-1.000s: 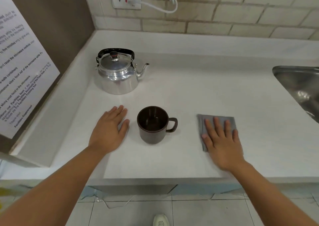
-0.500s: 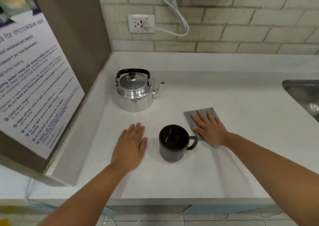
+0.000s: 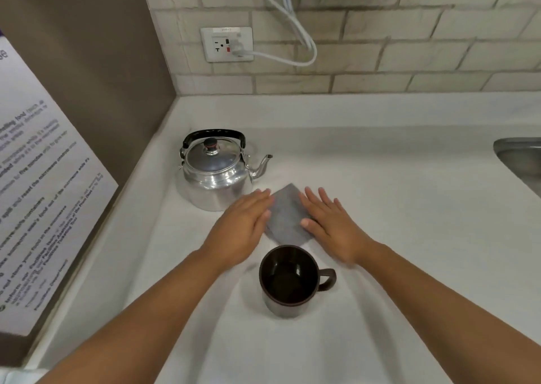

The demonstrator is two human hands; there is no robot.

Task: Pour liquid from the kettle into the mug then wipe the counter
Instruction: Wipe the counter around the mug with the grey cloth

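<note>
**On the counter: both hands at the cloth, wiping step in hand**

Between the kettle [image 3: 215,170] and the mug [image 3: 288,279] lies a grey cloth [image 3: 285,216], flat on the white counter [image 3: 409,222]. The right hand [image 3: 332,227] rests palm-down on the cloth's right part, fingers spread and uncurled, pressing rather than gripping. The left hand [image 3: 244,230], likewise flat and open, touches the cloth's left edge; it is slightly blurred. Neither hand holds anything closed. The kettle stands upright in the corner, lid on, spout toward the right, untouched. The mug stands nearest the viewer, handle to the right; its dark interior gleams, but whether it holds liquid cannot be told. Judged from the hands, wiping is the step under way. The next stroke calls for keeping the cloth clear of kettle and mug, both close by.
</note>
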